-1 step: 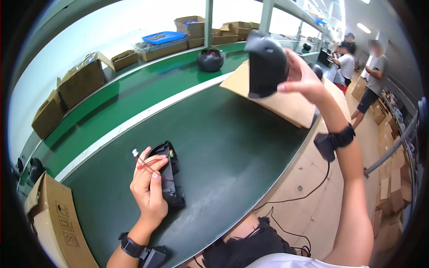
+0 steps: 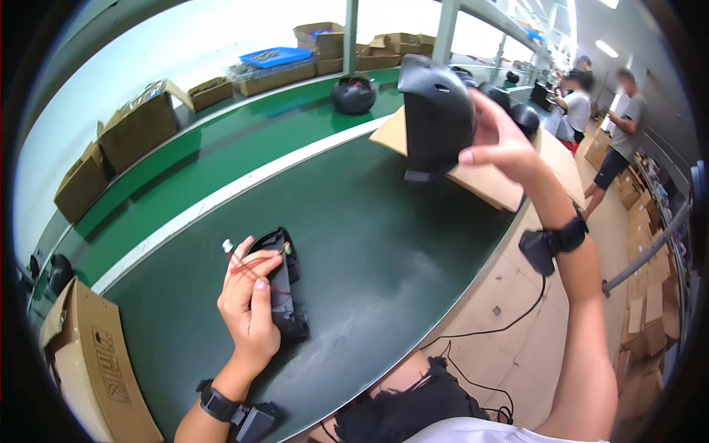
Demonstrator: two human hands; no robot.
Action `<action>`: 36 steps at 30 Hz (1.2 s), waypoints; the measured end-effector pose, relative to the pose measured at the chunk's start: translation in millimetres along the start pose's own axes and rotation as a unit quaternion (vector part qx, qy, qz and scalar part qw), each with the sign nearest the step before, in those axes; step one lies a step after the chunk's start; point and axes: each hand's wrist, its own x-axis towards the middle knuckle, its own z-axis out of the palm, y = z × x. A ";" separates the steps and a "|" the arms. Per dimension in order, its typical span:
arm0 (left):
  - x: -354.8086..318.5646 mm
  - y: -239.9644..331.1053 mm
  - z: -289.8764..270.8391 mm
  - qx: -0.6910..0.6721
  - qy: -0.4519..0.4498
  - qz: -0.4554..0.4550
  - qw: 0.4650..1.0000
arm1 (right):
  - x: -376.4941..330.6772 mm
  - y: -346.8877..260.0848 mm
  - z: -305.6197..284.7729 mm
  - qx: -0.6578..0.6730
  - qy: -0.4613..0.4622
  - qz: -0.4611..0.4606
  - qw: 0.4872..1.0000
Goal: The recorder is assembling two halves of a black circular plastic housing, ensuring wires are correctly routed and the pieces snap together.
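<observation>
My left hand (image 2: 249,306) is closed around a black open-backed plastic housing (image 2: 284,284) low over the dark green work surface (image 2: 369,244). Thin red and dark wires (image 2: 255,263) run across its fingers and end in a small white connector (image 2: 227,245). A green bit shows inside the housing near the fingertips. Raised at the upper right, my right hand (image 2: 502,140) grips a glossy black rounded shell (image 2: 439,118) from its right side, thumb toward the lower edge. That shell hangs above a flat cardboard piece (image 2: 480,181), apart from the other housing.
A green conveyor belt (image 2: 221,148) runs beyond a white rail, carrying a black round unit (image 2: 353,95). Cardboard boxes (image 2: 136,133) and a blue tray (image 2: 276,57) line the far side. An open carton (image 2: 103,362) stands at left. Several people (image 2: 624,118) stand at far right.
The black shell in my right hand has tipped slightly, its lower edge now a little lower and farther left. My left hand keeps its grip, with only a slight shift in view.
</observation>
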 end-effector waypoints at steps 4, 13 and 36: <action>-0.7 -3.1 -2.0 -0.005 0.011 0.015 1.000 | -24.2 2.1 78.0 0.259 -0.101 0.207 0.938; -0.6 -7.1 -1.3 0.001 -0.017 0.015 1.000 | -42.1 30.0 134.4 -0.271 -0.094 0.045 0.957; -0.2 -6.6 0.4 -0.011 0.003 0.029 1.000 | -38.3 78.3 171.1 0.203 0.063 0.033 0.977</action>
